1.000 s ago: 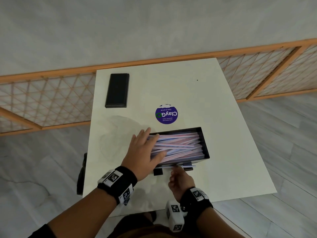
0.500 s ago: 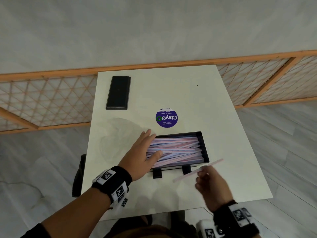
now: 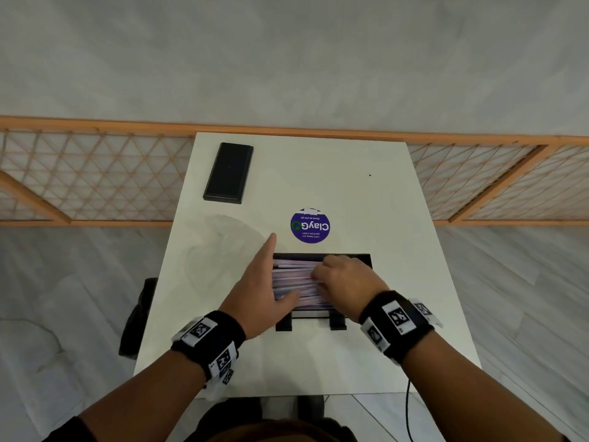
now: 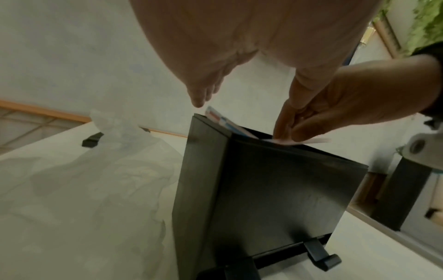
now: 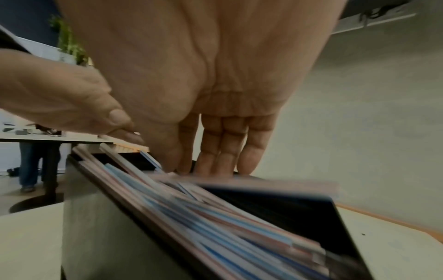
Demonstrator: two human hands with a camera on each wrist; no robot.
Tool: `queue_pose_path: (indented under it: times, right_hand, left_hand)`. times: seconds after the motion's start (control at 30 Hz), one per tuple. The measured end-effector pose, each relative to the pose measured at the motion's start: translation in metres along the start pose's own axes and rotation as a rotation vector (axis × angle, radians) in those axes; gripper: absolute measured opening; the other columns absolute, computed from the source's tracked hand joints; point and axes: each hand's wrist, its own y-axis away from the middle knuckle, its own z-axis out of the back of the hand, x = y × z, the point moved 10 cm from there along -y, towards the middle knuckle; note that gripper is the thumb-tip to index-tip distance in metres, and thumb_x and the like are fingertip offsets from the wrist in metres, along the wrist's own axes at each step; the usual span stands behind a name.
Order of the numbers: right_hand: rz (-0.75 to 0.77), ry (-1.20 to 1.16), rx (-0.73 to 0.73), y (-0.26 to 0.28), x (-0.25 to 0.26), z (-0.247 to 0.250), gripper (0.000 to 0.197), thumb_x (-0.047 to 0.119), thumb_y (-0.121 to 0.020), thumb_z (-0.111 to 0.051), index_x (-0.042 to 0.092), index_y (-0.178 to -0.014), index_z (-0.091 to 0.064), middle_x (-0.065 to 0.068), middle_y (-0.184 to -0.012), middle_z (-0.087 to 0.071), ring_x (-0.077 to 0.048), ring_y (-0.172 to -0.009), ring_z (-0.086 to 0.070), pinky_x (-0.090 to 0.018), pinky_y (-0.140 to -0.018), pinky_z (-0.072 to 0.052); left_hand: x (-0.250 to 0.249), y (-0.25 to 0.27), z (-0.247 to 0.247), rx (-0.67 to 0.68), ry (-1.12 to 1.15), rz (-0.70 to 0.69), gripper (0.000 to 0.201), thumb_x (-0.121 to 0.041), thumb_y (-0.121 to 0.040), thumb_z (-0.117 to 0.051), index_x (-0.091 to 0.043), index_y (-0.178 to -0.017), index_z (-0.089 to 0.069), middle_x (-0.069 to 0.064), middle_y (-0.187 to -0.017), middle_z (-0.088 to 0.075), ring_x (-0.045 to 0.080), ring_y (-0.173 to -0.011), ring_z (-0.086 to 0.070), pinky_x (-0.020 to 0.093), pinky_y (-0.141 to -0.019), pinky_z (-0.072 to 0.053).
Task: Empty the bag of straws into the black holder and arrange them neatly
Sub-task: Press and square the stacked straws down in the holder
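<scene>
The black holder (image 3: 363, 260) stands near the front of the white table (image 3: 414, 282), filled with pink and blue wrapped straws (image 3: 290, 279) that lie lengthwise. My left hand (image 3: 258, 288) is flat against the holder's left end, fingers straight and thumb over the straw ends. My right hand (image 3: 341, 279) is over the pile and pinches a single straw (image 4: 309, 141) at its fingertips, just above the holder's rim (image 4: 263, 189). In the right wrist view that straw (image 5: 251, 182) lies blurred across the pile (image 5: 215, 217). The empty clear bag (image 3: 223, 250) lies flat to the left of the holder.
A flat black box (image 3: 229, 172) sits at the table's far left corner. A round purple sticker (image 3: 310, 225) is just behind the holder. An orange lattice fence (image 3: 95, 173) runs behind the table. A dark chair (image 3: 140, 314) stands at the table's left edge.
My right hand picked a loose straw from in front of the holder, swung it out to the right and has now brought it over the pile. My left hand stayed at the holder's left end.
</scene>
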Motion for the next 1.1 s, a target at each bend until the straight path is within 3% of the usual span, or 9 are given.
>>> queue_pose_path:
  times: [0.07,0.13,0.3,0.4,0.5,0.6,0.7,0.9,1.1]
  right_hand:
    - [0.014,-0.027,0.032,0.002,0.001,0.001,0.043,0.045,-0.09,-0.035,0.018,-0.104,-0.066,-0.004,-0.099,-0.063,-0.029,-0.091,-0.063,-0.042,-0.081,-0.053]
    - [-0.01,-0.106,0.032,0.013,-0.001,0.006,0.043,0.053,-0.091,-0.045,0.021,-0.109,-0.066,-0.001,-0.104,-0.064,-0.024,-0.097,-0.063,-0.039,-0.085,-0.052]
    - [-0.071,-0.105,0.335,0.035,-0.012,-0.035,0.05,0.069,-0.079,-0.062,0.026,-0.105,-0.058,0.003,-0.105,-0.069,-0.022,-0.097,-0.065,-0.031,-0.079,-0.049]
    - [-0.098,-0.164,0.379,0.032,-0.016,-0.046,0.064,0.068,-0.072,-0.07,0.028,-0.119,-0.054,0.003,-0.108,-0.069,-0.022,-0.098,-0.066,-0.031,-0.081,-0.05]
    - [-0.114,-0.177,0.414,0.026,-0.017,-0.054,0.085,0.073,-0.065,-0.073,0.029,-0.132,-0.046,0.001,-0.117,-0.068,-0.025,-0.105,-0.065,-0.035,-0.091,-0.053]
    - [-0.113,-0.099,0.44,0.019,-0.015,-0.059,0.098,0.082,-0.057,-0.068,0.025,-0.133,-0.042,-0.004,-0.123,-0.066,-0.03,-0.111,-0.062,-0.042,-0.098,-0.051]
    - [-0.129,-0.056,0.433,0.013,-0.014,-0.056,0.092,0.079,-0.06,-0.07,0.022,-0.127,-0.045,-0.006,-0.121,-0.065,-0.031,-0.11,-0.06,-0.04,-0.097,-0.047]
    - [-0.103,-0.065,0.412,0.009,-0.007,-0.06,0.086,0.069,-0.064,-0.076,0.021,-0.129,-0.047,-0.005,-0.119,-0.066,-0.028,-0.104,-0.064,-0.04,-0.091,-0.054]
    - [-0.107,-0.048,0.431,0.009,-0.009,-0.064,0.078,0.063,-0.067,-0.078,0.021,-0.127,-0.049,-0.005,-0.119,-0.066,-0.029,-0.107,-0.062,-0.037,-0.091,-0.049]
  left_hand:
    - [-0.009,0.0,-0.002,0.021,-0.154,-0.122,0.087,-0.044,-0.092,-0.067,-0.027,-0.161,-0.016,-0.01,-0.169,-0.014,0.006,-0.155,-0.012,0.032,-0.123,-0.027]
    - [-0.014,0.003,-0.01,0.085,-0.302,-0.242,0.069,-0.045,-0.095,-0.061,-0.024,-0.155,-0.035,-0.007,-0.169,-0.015,0.012,-0.157,-0.006,0.036,-0.126,-0.023]
    - [-0.011,0.01,-0.028,0.156,-0.441,-0.337,0.053,-0.044,-0.102,-0.045,-0.019,-0.148,-0.048,0.0,-0.163,-0.035,0.018,-0.153,-0.027,0.033,-0.121,-0.031]
    - [-0.012,0.01,-0.039,0.168,-0.501,-0.348,0.059,-0.049,-0.1,-0.031,-0.018,-0.144,-0.055,0.005,-0.157,-0.045,0.024,-0.148,-0.037,0.035,-0.12,-0.03]
    - [-0.012,0.011,-0.045,0.134,-0.608,-0.382,0.054,-0.048,-0.1,-0.038,-0.016,-0.136,-0.063,0.008,-0.144,-0.058,0.028,-0.135,-0.054,0.041,-0.114,-0.04]
    - [-0.008,0.006,-0.048,0.121,-0.646,-0.357,0.055,-0.052,-0.098,-0.038,-0.019,-0.136,-0.059,0.005,-0.147,-0.054,0.026,-0.139,-0.048,0.044,-0.12,-0.031]
    - [-0.004,0.001,-0.05,0.152,-0.646,-0.343,0.058,-0.055,-0.096,-0.033,-0.022,-0.139,-0.055,0.003,-0.154,-0.046,0.025,-0.145,-0.04,0.045,-0.125,-0.022]
    - [-0.002,0.003,-0.043,0.097,-0.626,-0.379,0.049,-0.056,-0.097,-0.043,-0.025,-0.129,-0.064,0.001,-0.143,-0.056,0.019,-0.132,-0.051,0.046,-0.123,-0.028]
    - [-0.005,0.009,-0.044,0.03,-0.599,-0.415,0.038,-0.049,-0.097,-0.047,-0.027,-0.12,-0.068,-0.001,-0.135,-0.062,0.017,-0.124,-0.059,0.043,-0.12,-0.02]
